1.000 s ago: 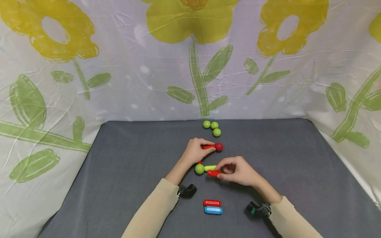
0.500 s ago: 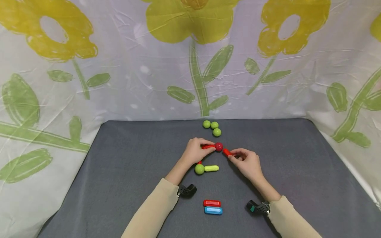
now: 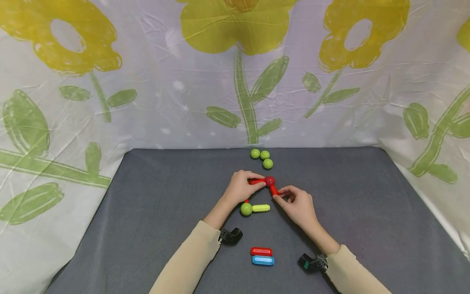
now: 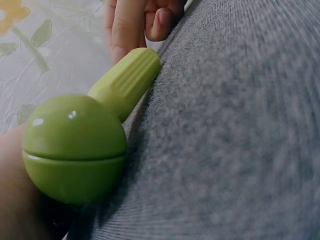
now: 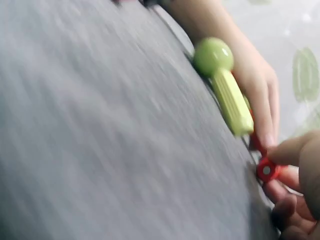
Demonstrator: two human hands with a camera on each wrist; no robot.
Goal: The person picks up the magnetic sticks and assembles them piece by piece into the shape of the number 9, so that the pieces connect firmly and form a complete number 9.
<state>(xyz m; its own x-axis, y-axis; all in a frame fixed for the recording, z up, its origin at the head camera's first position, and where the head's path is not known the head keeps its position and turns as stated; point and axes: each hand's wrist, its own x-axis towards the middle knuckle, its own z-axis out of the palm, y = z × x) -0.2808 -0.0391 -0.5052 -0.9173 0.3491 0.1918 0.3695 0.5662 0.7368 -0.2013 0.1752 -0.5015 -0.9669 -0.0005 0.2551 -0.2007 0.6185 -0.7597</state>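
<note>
1. Red stick: pinched in the right hand, far end right up against the red ball.
2. Left hand has a second red stick pinched, on that ball's left.

The red ball and green ball look like smooth, glossy plastic, the yellow-green rod ribbed and duller; the grey cloth is matt and woven, the flowered backdrop faintly shiny.

The left hand and right hand both pinch, forearms slanting inward.
</note>
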